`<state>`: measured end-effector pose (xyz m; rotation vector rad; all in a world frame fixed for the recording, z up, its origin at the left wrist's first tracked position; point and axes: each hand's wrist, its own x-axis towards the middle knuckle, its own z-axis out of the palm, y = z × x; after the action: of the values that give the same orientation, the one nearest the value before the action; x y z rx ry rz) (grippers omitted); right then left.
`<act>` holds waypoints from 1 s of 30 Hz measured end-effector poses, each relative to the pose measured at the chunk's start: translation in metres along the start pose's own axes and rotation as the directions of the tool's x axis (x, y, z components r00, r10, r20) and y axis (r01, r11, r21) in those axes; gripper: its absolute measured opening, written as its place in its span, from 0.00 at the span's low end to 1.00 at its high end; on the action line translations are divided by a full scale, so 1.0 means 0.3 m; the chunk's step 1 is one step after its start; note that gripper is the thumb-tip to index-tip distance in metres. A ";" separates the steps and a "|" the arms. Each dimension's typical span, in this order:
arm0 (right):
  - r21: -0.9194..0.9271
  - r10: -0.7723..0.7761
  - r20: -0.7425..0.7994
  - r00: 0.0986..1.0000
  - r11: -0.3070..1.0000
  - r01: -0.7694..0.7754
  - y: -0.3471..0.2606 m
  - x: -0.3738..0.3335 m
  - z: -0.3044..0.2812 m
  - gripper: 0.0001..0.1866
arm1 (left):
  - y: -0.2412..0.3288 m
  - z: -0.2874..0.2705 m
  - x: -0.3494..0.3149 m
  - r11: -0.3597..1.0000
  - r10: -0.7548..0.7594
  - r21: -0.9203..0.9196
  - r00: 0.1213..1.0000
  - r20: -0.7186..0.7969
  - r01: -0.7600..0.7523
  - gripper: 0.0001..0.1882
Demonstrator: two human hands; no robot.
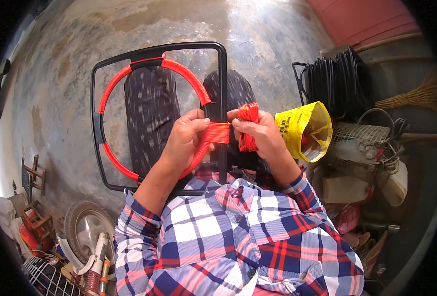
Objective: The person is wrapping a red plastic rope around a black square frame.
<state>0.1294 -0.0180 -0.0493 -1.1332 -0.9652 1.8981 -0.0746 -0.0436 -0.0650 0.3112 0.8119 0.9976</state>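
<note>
On my lap rests a black metal frame (pixel 223 74), a rounded rectangle with a ring inside it. Red cord wrapping (pixel 186 78) covers much of the ring, and black shows through in gaps at the top, left and right. A flat band of red cord (pixel 217 133) joins the ring to the frame's right bar. My left hand (pixel 186 134) is closed on the ring and the left end of that band, thumb on top. Just right of the bar, my right hand (pixel 262 132) grips a bundle of red cord (pixel 248 127), with a strand running to the band.
A yellow bag (pixel 297 129) stands open by my right knee. Behind it are stacked black frames (pixel 339 79), a straw broom (pixel 416 93) and wire mesh (pixel 361 135). At lower left lie a wheel (pixel 88 229), small wooden stools (pixel 36 219) and a wire rack (pixel 48 278).
</note>
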 end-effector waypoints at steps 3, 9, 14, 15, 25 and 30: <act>0.116 0.047 -0.001 0.999 0.992 -0.047 0.039 0.039 -0.001 0.07 | 0.005 -0.002 -0.004 1.000 0.001 -0.005 1.000 0.020 -0.001 0.05; 0.087 0.070 0.043 0.997 0.994 -0.073 0.045 0.063 -0.005 0.06 | -0.001 -0.012 -0.005 1.000 0.003 -0.017 0.999 0.036 -0.003 0.04; 0.064 0.088 0.071 0.994 0.994 -0.092 0.047 0.053 -0.019 0.05 | -0.001 -0.010 -0.006 1.000 0.014 0.001 1.000 0.015 -0.014 0.05; 0.052 0.080 0.050 0.996 0.995 -0.083 0.047 0.050 -0.017 0.05 | 0.000 -0.007 -0.004 1.000 0.017 0.000 1.000 -0.003 -0.017 0.05; 0.001 -0.007 0.091 0.996 1.000 0.007 0.085 0.039 -0.039 0.06 | 0.019 0.002 -0.015 0.995 0.035 -0.091 0.999 0.035 -0.031 0.03; 0.032 -0.063 0.032 0.998 0.998 0.062 0.088 0.032 -0.033 0.05 | 0.006 -0.030 -0.004 0.993 0.035 -0.119 0.996 0.080 -0.025 0.05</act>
<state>0.1298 -0.0197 -0.0792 -1.0455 -0.9751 1.8801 -0.0827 -0.0447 -0.0694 0.2621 0.6725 1.0497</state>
